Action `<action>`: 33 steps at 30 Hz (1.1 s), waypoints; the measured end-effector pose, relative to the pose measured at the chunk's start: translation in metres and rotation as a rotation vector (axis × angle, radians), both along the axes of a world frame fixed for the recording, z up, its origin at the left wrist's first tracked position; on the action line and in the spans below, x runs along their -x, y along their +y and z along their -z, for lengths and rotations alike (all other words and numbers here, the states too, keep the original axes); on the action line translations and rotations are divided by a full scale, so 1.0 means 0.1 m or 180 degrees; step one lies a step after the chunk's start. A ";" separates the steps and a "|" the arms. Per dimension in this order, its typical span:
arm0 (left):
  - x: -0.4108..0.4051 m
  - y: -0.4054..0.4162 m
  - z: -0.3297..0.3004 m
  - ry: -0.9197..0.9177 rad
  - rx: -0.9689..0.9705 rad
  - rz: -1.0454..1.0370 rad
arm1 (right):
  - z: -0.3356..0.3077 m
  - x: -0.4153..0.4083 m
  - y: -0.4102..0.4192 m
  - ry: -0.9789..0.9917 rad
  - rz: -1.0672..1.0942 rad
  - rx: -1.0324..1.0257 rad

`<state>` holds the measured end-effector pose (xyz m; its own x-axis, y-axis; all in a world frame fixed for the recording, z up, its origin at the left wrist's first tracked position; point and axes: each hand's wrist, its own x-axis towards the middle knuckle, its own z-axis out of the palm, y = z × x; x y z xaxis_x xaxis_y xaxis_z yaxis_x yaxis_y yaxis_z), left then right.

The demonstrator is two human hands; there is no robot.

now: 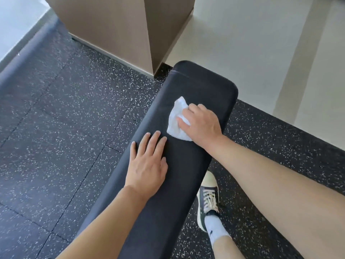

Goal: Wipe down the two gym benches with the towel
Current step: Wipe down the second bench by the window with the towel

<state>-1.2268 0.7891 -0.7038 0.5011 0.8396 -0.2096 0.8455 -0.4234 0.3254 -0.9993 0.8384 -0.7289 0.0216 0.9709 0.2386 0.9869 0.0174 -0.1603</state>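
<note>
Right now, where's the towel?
Head view: the white towel lies on the black bench near its far end, under the right hand, just beyond the left hand.

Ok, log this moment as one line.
right hand: presses towel on bench, near far end | left hand: flat on bench | second bench: out of view

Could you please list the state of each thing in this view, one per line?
Black padded gym bench: flat, lying on the speckled rubber floor, towel on its far end.
White crumpled towel: bunched, pressed onto the bench.
Right hand: fingers curled over the towel, gripping it.
Left hand: flat on the bench, fingers straight, apart from the towel.
Dark lace-up sneaker: laced, on the floor beside the bench.
</note>
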 end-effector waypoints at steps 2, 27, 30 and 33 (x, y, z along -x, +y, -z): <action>-0.27 0.26 0.00 0.0002 0.0017 -0.0076 | 0.00 -0.20 0.38 -0.0035 0.0001 0.0232; -1.52 1.51 0.32 -0.0183 -0.0381 -0.1138 | 0.15 -1.35 0.28 0.0362 -0.0259 -0.0084; -1.53 1.52 0.34 -0.0174 -0.0396 -0.1118 | 0.18 -1.32 0.40 0.0377 -0.0179 -0.0195; -1.53 1.52 0.33 -0.0153 -0.0352 -0.1096 | 0.15 -1.32 0.47 0.0480 -0.0217 -0.0191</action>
